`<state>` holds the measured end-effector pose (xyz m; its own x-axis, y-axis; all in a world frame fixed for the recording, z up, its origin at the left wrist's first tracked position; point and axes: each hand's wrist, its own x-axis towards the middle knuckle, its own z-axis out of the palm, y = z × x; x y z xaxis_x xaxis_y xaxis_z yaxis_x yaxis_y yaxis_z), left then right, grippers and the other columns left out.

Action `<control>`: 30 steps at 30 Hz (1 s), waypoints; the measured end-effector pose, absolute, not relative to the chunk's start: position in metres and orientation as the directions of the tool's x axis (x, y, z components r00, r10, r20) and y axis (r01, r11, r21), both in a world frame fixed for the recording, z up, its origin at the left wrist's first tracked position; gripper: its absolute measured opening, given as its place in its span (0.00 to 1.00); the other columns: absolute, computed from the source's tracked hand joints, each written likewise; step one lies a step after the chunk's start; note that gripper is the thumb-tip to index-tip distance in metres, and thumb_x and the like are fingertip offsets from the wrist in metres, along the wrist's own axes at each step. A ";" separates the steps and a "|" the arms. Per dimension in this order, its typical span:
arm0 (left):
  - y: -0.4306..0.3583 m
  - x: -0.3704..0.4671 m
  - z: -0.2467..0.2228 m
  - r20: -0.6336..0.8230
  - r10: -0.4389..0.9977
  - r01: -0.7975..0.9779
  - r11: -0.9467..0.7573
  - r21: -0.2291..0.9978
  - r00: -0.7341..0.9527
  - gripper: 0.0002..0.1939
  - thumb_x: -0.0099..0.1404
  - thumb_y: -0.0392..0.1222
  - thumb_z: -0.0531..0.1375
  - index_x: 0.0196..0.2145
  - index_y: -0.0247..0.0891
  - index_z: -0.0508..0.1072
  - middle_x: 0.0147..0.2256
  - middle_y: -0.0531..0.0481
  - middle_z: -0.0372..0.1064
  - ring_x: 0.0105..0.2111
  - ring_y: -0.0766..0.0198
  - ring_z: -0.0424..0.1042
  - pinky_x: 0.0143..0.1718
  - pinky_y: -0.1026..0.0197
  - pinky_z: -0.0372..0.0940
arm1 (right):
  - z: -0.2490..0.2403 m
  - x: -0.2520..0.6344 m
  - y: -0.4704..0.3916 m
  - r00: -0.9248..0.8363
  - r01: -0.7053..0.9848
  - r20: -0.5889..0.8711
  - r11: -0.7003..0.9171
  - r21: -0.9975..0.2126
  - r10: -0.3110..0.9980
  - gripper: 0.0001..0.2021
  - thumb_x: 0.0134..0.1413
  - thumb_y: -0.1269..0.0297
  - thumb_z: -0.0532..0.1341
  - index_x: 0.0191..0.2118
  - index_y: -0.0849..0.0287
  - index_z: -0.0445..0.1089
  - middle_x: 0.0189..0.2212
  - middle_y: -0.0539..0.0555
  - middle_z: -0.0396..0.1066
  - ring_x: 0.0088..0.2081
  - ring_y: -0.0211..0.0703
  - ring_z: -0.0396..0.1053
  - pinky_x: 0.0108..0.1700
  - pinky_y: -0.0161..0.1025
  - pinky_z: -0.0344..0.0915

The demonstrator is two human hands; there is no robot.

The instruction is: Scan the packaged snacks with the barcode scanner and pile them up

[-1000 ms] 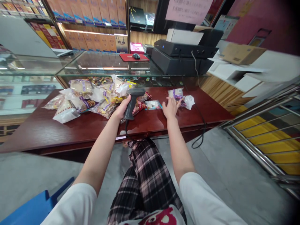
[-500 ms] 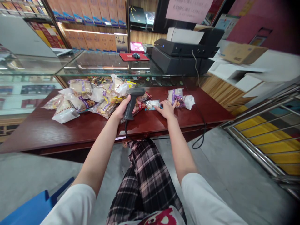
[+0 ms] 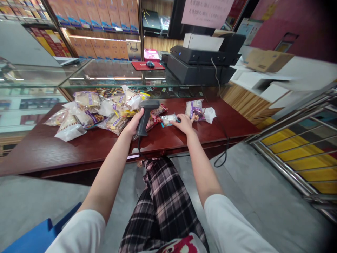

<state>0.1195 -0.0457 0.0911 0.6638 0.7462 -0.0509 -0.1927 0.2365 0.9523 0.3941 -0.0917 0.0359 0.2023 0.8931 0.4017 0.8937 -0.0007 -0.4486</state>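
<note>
My left hand point(image 3: 135, 123) is wrapped round the handle of a black barcode scanner point(image 3: 144, 117), its head pointing to the right. My right hand point(image 3: 185, 123) rests over the dark red desk point(image 3: 168, 138) with its fingers spread. Its thumb side touches a small clear and light-blue packet point(image 3: 169, 120), and its other fingertips reach the edge of a purple and white snack bag point(image 3: 195, 109). Red packets point(image 3: 158, 110) lie behind the scanner. A pile of snack bags point(image 3: 89, 105) covers the desk to the left of my left hand.
Behind the desk is a glass counter point(image 3: 110, 72) with a mouse point(image 3: 150, 64) on a red pad and black machines point(image 3: 202, 66). A cable point(image 3: 223, 158) hangs off the desk at the right, near a metal rack point(image 3: 284, 161). A blue chair point(image 3: 37, 235) stands at lower left.
The view has shifted slightly, so most things appear a little further left. My left hand still holds the scanner; my right hand remains spread between the small packet and the purple bag.
</note>
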 end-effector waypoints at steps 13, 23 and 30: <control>-0.047 0.118 0.090 -0.029 0.754 -0.208 0.217 0.954 0.656 0.36 0.66 0.68 0.49 0.41 0.28 0.77 0.17 0.49 0.64 0.15 0.67 0.62 0.15 0.66 0.55 | 0.033 0.405 -0.084 0.386 0.539 0.554 0.307 -0.785 0.738 0.34 0.48 0.57 0.64 0.61 0.58 0.57 0.57 0.63 0.65 0.58 0.53 0.66 0.60 0.52 0.63; -0.050 0.116 0.093 -0.038 0.750 -0.203 0.227 0.952 0.660 0.38 0.65 0.70 0.49 0.42 0.29 0.76 0.16 0.49 0.64 0.15 0.67 0.61 0.15 0.66 0.56 | 0.029 0.401 -0.082 0.210 0.207 0.255 0.212 -0.955 0.944 0.27 0.44 0.56 0.67 0.52 0.55 0.65 0.38 0.53 0.74 0.25 0.39 0.72 0.24 0.36 0.69; -0.050 0.113 0.090 -0.008 0.737 -0.212 0.205 0.956 0.676 0.38 0.62 0.71 0.52 0.43 0.29 0.76 0.17 0.49 0.64 0.15 0.67 0.62 0.15 0.66 0.56 | 0.028 0.407 -0.081 0.230 0.115 0.148 0.125 -0.986 0.962 0.28 0.41 0.58 0.68 0.51 0.56 0.67 0.33 0.49 0.74 0.16 0.31 0.63 0.15 0.31 0.57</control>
